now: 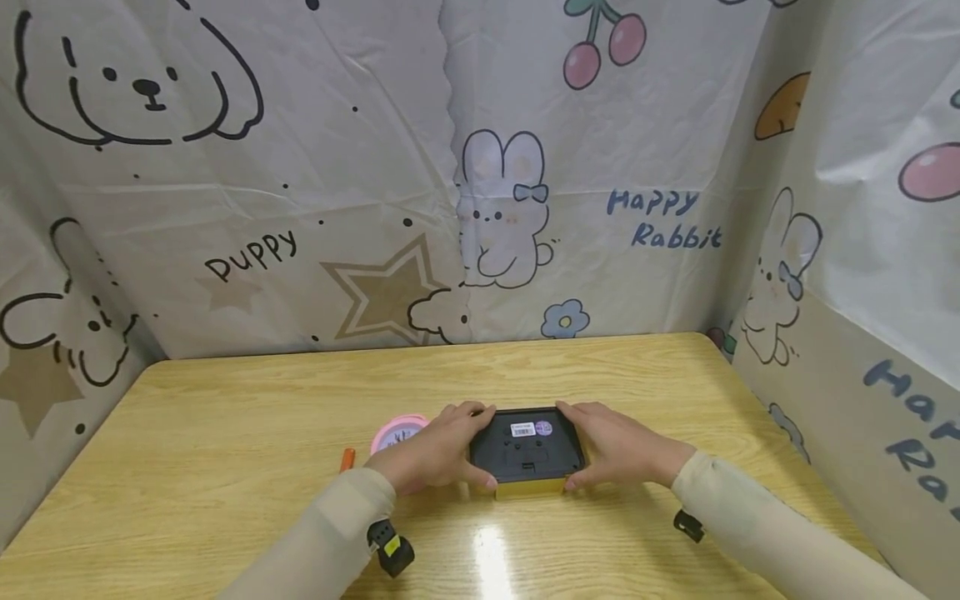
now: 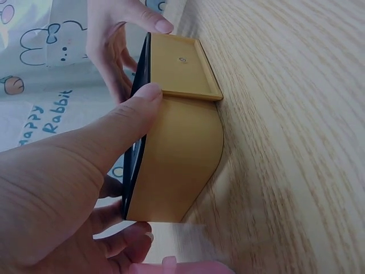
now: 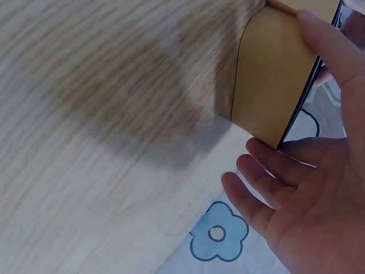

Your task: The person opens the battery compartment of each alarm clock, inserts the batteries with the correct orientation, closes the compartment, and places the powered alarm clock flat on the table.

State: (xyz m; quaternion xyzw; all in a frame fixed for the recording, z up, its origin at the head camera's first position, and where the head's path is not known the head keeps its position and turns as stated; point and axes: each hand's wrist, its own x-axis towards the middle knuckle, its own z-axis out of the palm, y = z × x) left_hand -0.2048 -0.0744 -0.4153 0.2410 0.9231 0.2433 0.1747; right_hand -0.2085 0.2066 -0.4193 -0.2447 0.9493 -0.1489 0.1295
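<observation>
Between my two hands is a gold box-shaped device [image 1: 530, 487] with its black back [image 1: 517, 458] facing up. That back carries a white barcode label and a round purple sticker. My left hand [image 1: 442, 454] grips the left side, thumb on the near edge and fingers at the far corner. My right hand [image 1: 618, 446] holds the right side the same way. In the left wrist view, the gold side [image 2: 177, 160] and a recessed panel with a small screw show. The device's underside is hidden; it sits at or just above the table.
A pink round object [image 1: 399, 427] lies behind my left wrist, partly covered by it. Beside it is a small orange stick-like piece [image 1: 347, 459]. The wooden table [image 1: 225, 433] meets printed cloth walls [image 1: 360, 183] at the back and right.
</observation>
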